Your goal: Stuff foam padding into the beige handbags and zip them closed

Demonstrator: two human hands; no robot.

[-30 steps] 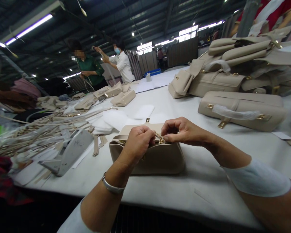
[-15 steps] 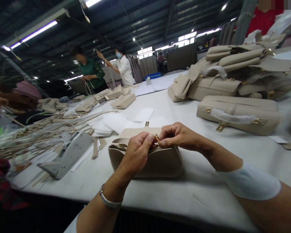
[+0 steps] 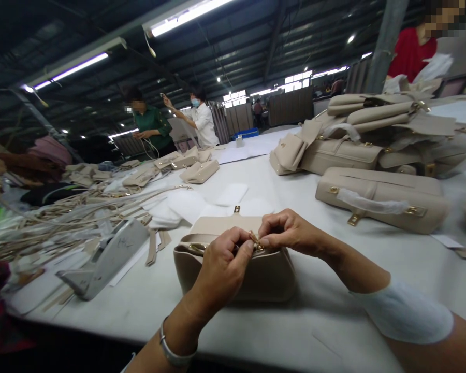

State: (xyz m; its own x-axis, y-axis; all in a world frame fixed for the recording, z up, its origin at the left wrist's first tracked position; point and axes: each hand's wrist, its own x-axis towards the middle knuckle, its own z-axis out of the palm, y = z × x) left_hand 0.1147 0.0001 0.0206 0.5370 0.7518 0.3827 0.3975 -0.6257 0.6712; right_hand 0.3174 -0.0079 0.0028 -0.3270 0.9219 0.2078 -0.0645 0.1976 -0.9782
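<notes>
A beige handbag (image 3: 264,282) stands on the white table in front of me, its flap (image 3: 217,224) laid back and a gold clasp plate (image 3: 237,209) at the flap's far edge. At the bag's top edge is a small gold metal fitting (image 3: 253,237), partly covered by fingers. My left hand (image 3: 227,259) pinches this fitting between thumb and forefinger, closed. From the right, my right hand (image 3: 285,230) is closed in a pinch on the same fitting, right beside the left fingertips. More gold hardware (image 3: 198,247) shows in the bag's opening at left.
A grey tape dispenser (image 3: 108,259) stands at left, near a heap of beige straps (image 3: 97,207). Finished-looking handbags (image 3: 376,197) pile up at right. White padding sheets (image 3: 186,204) lie behind the bag. Co-workers (image 3: 153,124) stand across the table.
The whole scene sits lower in view as the camera has tilted. Both hands stay at the gold fitting; my left thumb has shifted down along it and the fitting leans differently.
</notes>
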